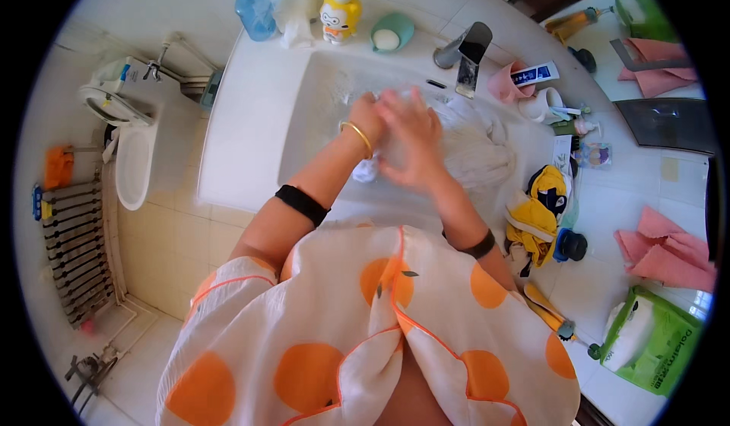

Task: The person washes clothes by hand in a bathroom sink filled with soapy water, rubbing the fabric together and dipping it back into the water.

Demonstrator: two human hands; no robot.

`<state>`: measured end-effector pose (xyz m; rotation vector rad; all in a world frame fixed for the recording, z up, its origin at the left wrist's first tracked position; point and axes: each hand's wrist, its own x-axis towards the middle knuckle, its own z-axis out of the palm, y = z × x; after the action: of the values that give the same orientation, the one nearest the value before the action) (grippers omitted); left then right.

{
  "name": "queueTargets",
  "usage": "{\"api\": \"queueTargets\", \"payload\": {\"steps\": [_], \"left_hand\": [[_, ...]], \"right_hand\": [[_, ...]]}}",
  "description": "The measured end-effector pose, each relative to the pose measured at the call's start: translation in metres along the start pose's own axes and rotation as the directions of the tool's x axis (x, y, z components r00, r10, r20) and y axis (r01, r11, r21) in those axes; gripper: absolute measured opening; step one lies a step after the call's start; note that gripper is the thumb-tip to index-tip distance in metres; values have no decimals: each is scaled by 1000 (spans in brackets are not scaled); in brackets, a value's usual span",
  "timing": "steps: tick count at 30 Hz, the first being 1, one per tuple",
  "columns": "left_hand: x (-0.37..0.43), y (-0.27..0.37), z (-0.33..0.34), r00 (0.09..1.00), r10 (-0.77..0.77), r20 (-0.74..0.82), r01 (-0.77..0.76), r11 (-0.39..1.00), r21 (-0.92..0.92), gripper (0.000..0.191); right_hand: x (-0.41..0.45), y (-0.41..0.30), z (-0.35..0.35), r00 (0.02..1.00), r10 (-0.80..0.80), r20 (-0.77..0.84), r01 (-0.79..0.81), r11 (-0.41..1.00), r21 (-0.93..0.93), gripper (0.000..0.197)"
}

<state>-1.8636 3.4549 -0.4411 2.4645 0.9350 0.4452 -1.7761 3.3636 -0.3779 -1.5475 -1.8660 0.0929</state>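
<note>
My left hand (369, 115), with a gold bangle at its wrist, is curled over the white basin (311, 92). Against its fingers is my right hand (415, 138), blurred by motion, its thumb spread from the fingers. Something whitish shows between the two hands, too blurred to make out, so I cannot tell whether either hand grips it. A small white cloth (365, 170) shows just below my left wrist. To the right of my right hand, a larger wet white cloth (479, 149) lies bunched in the basin.
A faucet (467, 55) stands at the basin's back right. Along the back rim are a blue pump bottle (255, 15), a yellow character pump bottle (340, 15) and soap (386, 40) in a green dish. A pink cup (505, 83) and yellow clothing (533, 218) sit on the right.
</note>
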Motion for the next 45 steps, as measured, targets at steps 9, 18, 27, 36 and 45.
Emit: {"api": "queueTargets", "payload": {"steps": [9, 18, 27, 36, 45], "left_hand": [[7, 46, 19, 926, -375, -36, 375, 927, -23, 39], [-5, 17, -2, 787, -550, 277, 559, 447, -698, 43], [-22, 15, -62, 895, 41, 445, 436, -298, -849, 29], [-28, -9, -39, 832, -362, 420, 152, -579, -801, 24], [-23, -8, 105, 847, -479, 230, 351, 179, -919, 23]], "right_hand": [[4, -20, 31, 831, -464, 308, 503, 862, -60, 22], [-8, -37, 28, 923, -371, 98, 365, 928, 78, 44], [-13, 86, 6, 830, 270, 487, -473, 804, 361, 73], [-14, 56, -23, 672, 546, 499, -547, -87, 832, 36], [24, 30, 23, 894, 435, -111, -425, 900, 99, 18]]}}
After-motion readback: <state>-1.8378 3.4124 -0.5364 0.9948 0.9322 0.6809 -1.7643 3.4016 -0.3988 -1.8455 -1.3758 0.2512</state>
